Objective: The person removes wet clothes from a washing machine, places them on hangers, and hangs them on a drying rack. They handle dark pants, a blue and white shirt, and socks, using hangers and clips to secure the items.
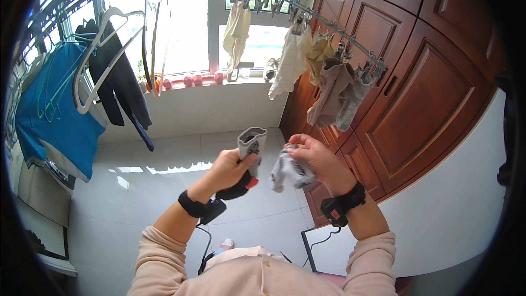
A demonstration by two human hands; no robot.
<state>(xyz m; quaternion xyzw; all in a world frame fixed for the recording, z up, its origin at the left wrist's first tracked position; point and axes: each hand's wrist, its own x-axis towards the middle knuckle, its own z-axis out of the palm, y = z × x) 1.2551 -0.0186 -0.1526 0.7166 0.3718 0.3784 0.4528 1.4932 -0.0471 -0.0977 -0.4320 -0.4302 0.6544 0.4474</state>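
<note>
My left hand point(231, 169) grips a grey sock point(252, 143) with a dark pattern, its cuff gaping upward. A black part with a red patch point(237, 188) hangs below that hand and seems to belong to the same sock. In my right hand point(314, 157) a light grey sock point(289, 170) with dark markings is pinched between thumb and fingers. It hangs crumpled and slightly blurred. The two socks are apart, held in front of my chest above the tiled floor.
A metal clip hanger point(306, 9) ahead carries socks point(333, 90) and a cream cloth piece point(237, 33). Blue clothing point(57, 102), dark trousers point(117, 78) and a white hanger point(107, 65) hang at left. Wooden cabinets point(427, 111) line the right. Pink dumbbells point(197, 79) sit on the windowsill.
</note>
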